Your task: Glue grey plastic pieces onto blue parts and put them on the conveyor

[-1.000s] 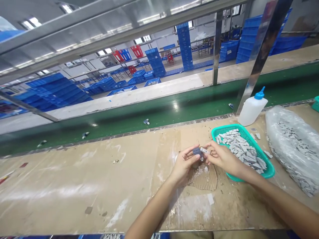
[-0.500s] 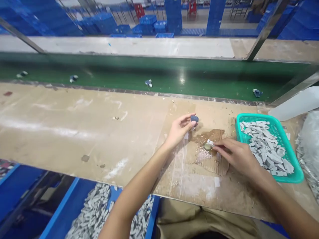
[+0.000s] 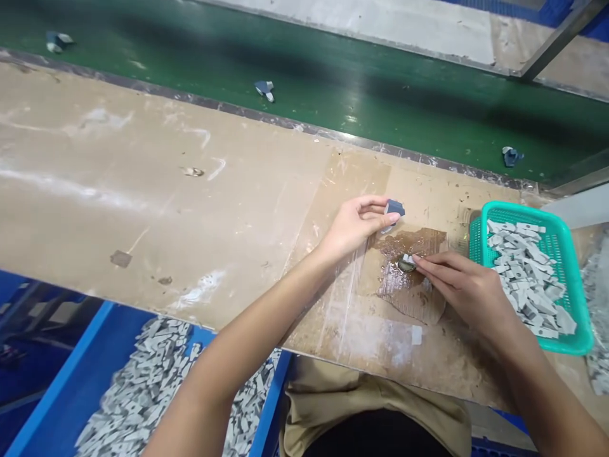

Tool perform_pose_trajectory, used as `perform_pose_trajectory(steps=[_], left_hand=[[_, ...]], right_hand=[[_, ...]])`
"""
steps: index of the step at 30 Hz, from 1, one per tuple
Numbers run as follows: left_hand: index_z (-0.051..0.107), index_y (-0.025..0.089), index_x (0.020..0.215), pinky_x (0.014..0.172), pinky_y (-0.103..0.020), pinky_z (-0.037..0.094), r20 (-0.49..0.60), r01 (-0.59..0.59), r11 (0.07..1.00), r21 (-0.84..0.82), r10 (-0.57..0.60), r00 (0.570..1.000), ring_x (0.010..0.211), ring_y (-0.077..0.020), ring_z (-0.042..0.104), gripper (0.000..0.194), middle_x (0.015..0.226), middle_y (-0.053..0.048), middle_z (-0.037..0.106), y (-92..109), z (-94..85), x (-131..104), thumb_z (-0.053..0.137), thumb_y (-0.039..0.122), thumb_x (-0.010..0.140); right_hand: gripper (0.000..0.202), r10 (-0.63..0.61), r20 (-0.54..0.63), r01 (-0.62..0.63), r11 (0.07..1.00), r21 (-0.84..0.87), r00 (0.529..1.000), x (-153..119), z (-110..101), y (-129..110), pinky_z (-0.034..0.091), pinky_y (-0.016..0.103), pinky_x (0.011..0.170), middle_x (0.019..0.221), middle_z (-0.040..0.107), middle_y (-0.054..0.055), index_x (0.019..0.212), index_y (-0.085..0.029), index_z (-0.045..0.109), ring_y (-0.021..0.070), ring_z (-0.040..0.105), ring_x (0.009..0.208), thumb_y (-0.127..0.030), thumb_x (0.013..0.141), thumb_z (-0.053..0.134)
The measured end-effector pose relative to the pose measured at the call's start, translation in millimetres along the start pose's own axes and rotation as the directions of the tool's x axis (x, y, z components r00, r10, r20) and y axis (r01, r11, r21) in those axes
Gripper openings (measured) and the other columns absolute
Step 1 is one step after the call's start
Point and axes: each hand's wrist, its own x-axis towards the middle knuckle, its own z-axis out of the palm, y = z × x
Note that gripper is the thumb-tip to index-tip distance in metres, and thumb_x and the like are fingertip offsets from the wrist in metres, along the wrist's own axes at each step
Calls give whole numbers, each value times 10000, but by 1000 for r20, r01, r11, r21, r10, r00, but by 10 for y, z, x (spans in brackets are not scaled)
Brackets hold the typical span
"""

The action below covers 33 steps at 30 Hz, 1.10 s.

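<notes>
A small dark blue piece [image 3: 394, 207] is pinched between the thumb and fingers of my left hand [image 3: 354, 225], above the table. My right hand [image 3: 469, 285] pinches a small white piece [image 3: 408, 258] at a small round dark-rimmed dish [image 3: 405, 265]. Under the dish lies a torn brown cardboard sheet [image 3: 419, 298], wet and glossy in places. Just right of my right hand stands a green basket [image 3: 585, 317] with many light grey pieces in it.
Beyond the table [image 3: 257, 209] runs a green belt [image 3: 157, 54] carrying several blue and white pieces. A blue bin [image 3: 57, 397] full of grey pieces stands below the table's front edge at the left. A clear plastic bag [image 3: 599, 298] is at the far right.
The camera view has tilted down and turned. My right hand has brought the white piece down against the dish. My left hand still holds the blue piece.
</notes>
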Motion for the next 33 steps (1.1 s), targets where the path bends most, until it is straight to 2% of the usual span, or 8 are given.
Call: perform_pose_trajectory(steps=[7, 13, 17, 22, 28, 33], left_hand=[[695, 113, 962, 859, -335, 536, 13, -2, 1000, -25, 2, 1000, 878, -185, 710, 338, 962, -94, 738, -1, 17, -8, 847, 209, 675], [691, 104, 978, 866, -361, 524, 33, 41, 998, -43, -40, 999, 868, -188, 701, 362, 993, -114, 733, -52, 54, -29, 851, 220, 674], [693, 116, 931, 879, -345, 520, 51, 26, 996, -88, -21, 998, 852, -172, 693, 354, 942, -93, 741, -45, 80, -57, 868, 228, 644], [682, 111, 942, 798, -313, 536, -10, 45, 990, -136, -46, 999, 790, -162, 700, 360, 912, -88, 739, -13, 81, -69, 864, 223, 652], [691, 145, 906, 787, -287, 536, -51, -29, 984, -174, 21, 998, 809, -166, 714, 309, 895, -78, 753, -24, 84, -85, 860, 247, 668], [695, 162, 889, 747, -273, 540, -46, -27, 987, -158, 20, 999, 797, -170, 722, 283, 876, -79, 764, -15, 106, -123, 854, 250, 672]], right_hand=[[286, 70, 55, -74, 994, 86, 996, -7, -2, -7, 625, 284, 735, 993, 761, 53, 1204, -265, 732, 176, 732, 831, -252, 1023, 512], [273, 95, 72, -103, 988, 116, 993, -18, 15, 12, 630, 305, 756, 1016, 766, 51, 1179, -271, 752, 192, 735, 843, -255, 1006, 541], [265, 72, 27, -74, 993, 87, 997, -3, -8, -10, 626, 288, 737, 988, 765, 50, 1189, -255, 743, 180, 731, 827, -230, 999, 561], [272, 42, -51, -39, 998, 49, 998, 11, -27, -34, 626, 276, 749, 1004, 753, 56, 1189, -250, 734, 162, 724, 857, -187, 1002, 547], [309, 80, -53, -73, 990, 122, 995, 8, -27, -27, 634, 280, 753, 1025, 748, 60, 1229, -265, 719, 164, 726, 886, -168, 1001, 535], [326, 104, -109, -84, 981, 175, 989, 28, -45, -82, 630, 277, 707, 985, 748, 60, 1256, -268, 707, 161, 722, 842, -170, 999, 530]])
